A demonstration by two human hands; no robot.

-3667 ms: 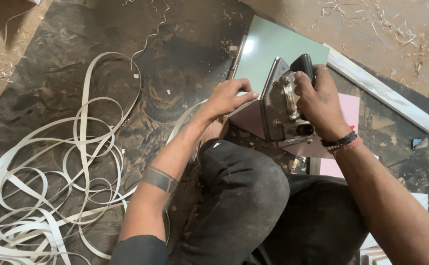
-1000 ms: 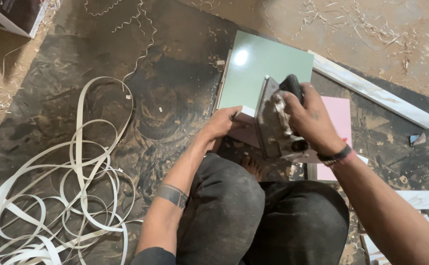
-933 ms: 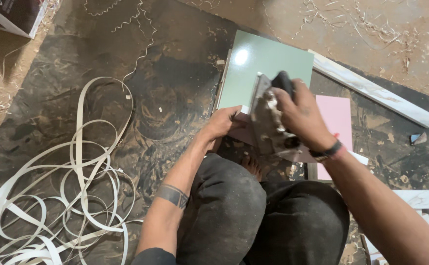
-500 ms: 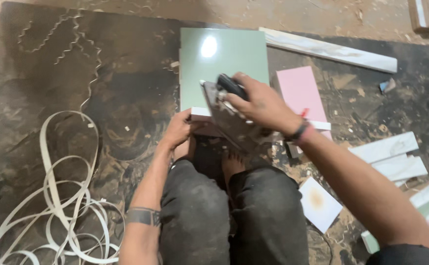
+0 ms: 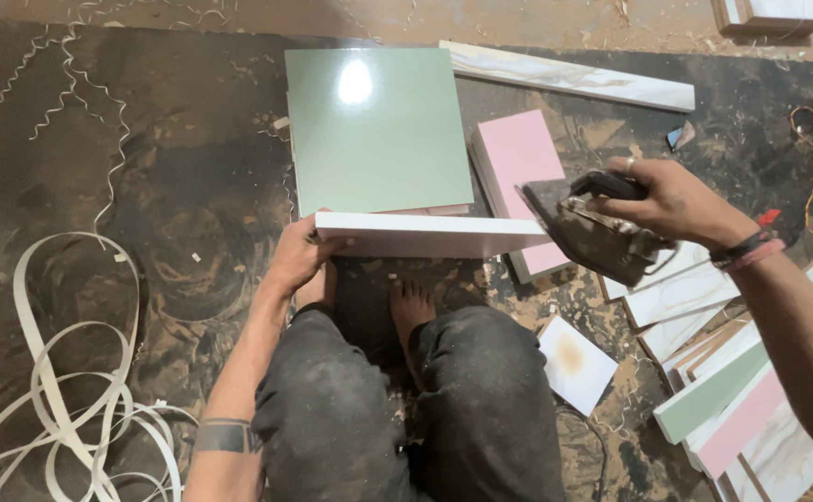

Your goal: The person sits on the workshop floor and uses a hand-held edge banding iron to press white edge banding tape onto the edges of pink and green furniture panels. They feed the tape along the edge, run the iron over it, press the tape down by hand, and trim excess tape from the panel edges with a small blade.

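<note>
Head view: the left hand (image 5: 299,256) clamps the near-left corner of the green panel (image 5: 378,130), steadying its white edge (image 5: 429,235). At three o'clock the right hand (image 5: 671,195) grips a clothes iron (image 5: 592,232), lifted just off the edge's right end, soleplate tilted away.

Warm, moderately dim light fell from overhead, leaving one bright glare spot on the glossy green panel (image 5: 378,130), soft shadows beneath the person's knees on the dark floor (image 5: 146,186), slight motion blur on the right hand (image 5: 671,200), and mild wide-angle distortion at the edges.
</note>
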